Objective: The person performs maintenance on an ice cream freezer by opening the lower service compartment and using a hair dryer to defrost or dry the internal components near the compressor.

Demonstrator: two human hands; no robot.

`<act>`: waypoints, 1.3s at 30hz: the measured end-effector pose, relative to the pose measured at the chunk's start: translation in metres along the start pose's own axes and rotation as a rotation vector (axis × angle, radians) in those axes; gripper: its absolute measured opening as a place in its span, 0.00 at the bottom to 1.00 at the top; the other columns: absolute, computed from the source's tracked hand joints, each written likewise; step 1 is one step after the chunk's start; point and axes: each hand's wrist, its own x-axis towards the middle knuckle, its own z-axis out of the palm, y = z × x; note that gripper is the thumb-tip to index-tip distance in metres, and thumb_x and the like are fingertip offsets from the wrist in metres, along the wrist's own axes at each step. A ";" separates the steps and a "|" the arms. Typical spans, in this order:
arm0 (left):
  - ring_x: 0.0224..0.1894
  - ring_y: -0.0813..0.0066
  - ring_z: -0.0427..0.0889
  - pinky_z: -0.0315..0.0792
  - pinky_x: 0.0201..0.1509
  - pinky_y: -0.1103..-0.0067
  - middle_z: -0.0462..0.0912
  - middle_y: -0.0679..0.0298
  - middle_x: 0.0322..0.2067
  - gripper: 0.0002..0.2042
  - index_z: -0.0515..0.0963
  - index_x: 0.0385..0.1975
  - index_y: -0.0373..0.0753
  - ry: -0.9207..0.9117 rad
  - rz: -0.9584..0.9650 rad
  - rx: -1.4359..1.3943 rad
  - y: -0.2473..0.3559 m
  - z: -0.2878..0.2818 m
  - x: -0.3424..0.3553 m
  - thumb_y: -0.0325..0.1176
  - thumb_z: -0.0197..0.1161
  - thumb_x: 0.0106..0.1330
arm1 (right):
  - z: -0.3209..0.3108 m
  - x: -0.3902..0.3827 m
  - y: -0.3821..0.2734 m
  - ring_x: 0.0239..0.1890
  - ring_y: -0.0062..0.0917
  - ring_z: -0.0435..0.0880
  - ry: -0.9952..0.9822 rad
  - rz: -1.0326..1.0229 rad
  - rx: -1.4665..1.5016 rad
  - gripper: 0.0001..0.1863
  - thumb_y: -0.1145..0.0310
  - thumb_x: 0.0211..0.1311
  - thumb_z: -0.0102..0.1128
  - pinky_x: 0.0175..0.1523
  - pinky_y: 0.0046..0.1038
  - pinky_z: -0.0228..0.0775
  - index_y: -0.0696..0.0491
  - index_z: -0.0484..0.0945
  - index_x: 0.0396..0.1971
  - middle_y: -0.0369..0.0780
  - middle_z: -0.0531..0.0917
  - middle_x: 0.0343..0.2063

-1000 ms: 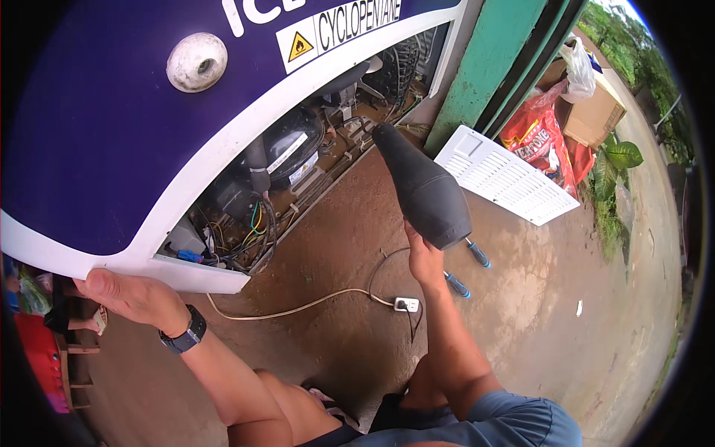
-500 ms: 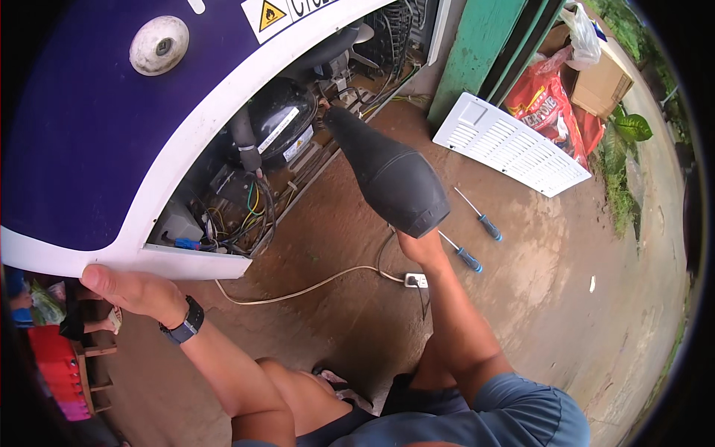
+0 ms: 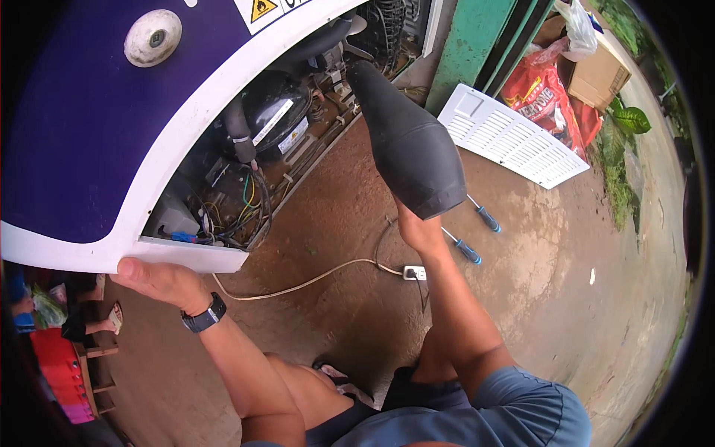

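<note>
My left hand (image 3: 160, 287), a dark watch at its wrist, grips the bottom white edge (image 3: 194, 257) of a purple-and-white cooling appliance (image 3: 82, 141), thumb showing. My right hand (image 3: 413, 223) holds a large black blower (image 3: 413, 160), probably by a handle hidden under its body, its nozzle at the mouth of the open lower compartment. Inside are a black compressor (image 3: 272, 104), insulated tubing (image 3: 242, 138), coloured wires (image 3: 249, 201) and a grey box (image 3: 171, 216). Two blue-handled screwdrivers (image 3: 468, 251) lie on the concrete beyond my right hand, near a white socket strip (image 3: 414, 273) with cables.
A white vented panel (image 3: 510, 134) leans beside a green post (image 3: 473, 52). Behind it are a red sack (image 3: 532, 89), a cardboard box (image 3: 599, 74) and plants (image 3: 622, 175). At left are red items (image 3: 59, 357), a wooden stand (image 3: 93, 376) and another person's foot (image 3: 104, 324).
The blower nozzle swung left toward the compressor, then back up and to the right. My left hand has shifted slightly rightward along the white edge. The view has shifted slightly.
</note>
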 end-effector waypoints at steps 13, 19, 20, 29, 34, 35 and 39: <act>0.53 0.64 0.71 0.68 0.57 0.69 0.69 0.51 0.50 0.48 0.62 0.58 0.26 -0.044 -0.090 -0.129 -0.004 0.000 -0.008 0.77 0.41 0.66 | 0.009 -0.010 -0.004 0.57 0.35 0.79 -0.009 0.022 0.001 0.16 0.71 0.70 0.58 0.62 0.34 0.68 0.60 0.77 0.54 0.46 0.82 0.53; 0.55 0.63 0.73 0.72 0.57 0.69 0.69 0.51 0.56 0.53 0.60 0.64 0.28 -0.060 -0.154 -0.163 -0.016 -0.002 -0.011 0.80 0.43 0.61 | 0.003 -0.011 -0.007 0.55 0.34 0.79 -0.031 0.073 0.050 0.16 0.69 0.70 0.58 0.60 0.34 0.68 0.59 0.78 0.53 0.45 0.82 0.52; 0.55 0.63 0.73 0.72 0.57 0.69 0.69 0.51 0.56 0.53 0.60 0.64 0.28 -0.060 -0.155 -0.163 -0.016 -0.003 -0.012 0.80 0.43 0.61 | 0.002 -0.011 -0.009 0.55 0.34 0.79 -0.028 0.073 0.049 0.16 0.68 0.70 0.59 0.60 0.34 0.69 0.59 0.78 0.53 0.45 0.82 0.51; 0.60 0.60 0.69 0.65 0.63 0.65 0.66 0.49 0.59 0.51 0.60 0.63 0.27 -0.058 -0.081 -0.158 -0.015 0.001 -0.011 0.78 0.42 0.65 | 0.004 -0.029 -0.025 0.62 0.40 0.75 -0.120 0.040 0.006 0.26 0.70 0.62 0.64 0.67 0.35 0.64 0.60 0.72 0.60 0.49 0.77 0.58; 0.55 0.63 0.71 0.67 0.59 0.68 0.69 0.50 0.54 0.51 0.62 0.59 0.25 -0.032 -0.061 -0.149 -0.019 0.001 -0.011 0.79 0.41 0.64 | 0.011 -0.039 -0.040 0.58 0.38 0.77 -0.106 -0.022 0.071 0.30 0.68 0.58 0.69 0.64 0.35 0.67 0.59 0.71 0.60 0.46 0.77 0.56; 0.55 0.63 0.71 0.67 0.59 0.68 0.69 0.50 0.54 0.51 0.62 0.59 0.25 -0.031 -0.062 -0.149 -0.018 0.001 -0.011 0.79 0.41 0.64 | 0.012 -0.040 -0.040 0.57 0.38 0.77 -0.101 -0.032 0.090 0.29 0.69 0.57 0.69 0.62 0.35 0.67 0.59 0.72 0.59 0.45 0.77 0.54; 0.50 0.66 0.74 0.71 0.54 0.72 0.72 0.53 0.50 0.52 0.65 0.58 0.25 -0.038 -0.069 -0.123 -0.013 0.001 -0.012 0.80 0.44 0.62 | 0.013 -0.045 -0.031 0.49 0.40 0.77 -0.201 -0.155 -0.034 0.26 0.69 0.55 0.70 0.55 0.36 0.70 0.59 0.74 0.54 0.45 0.77 0.46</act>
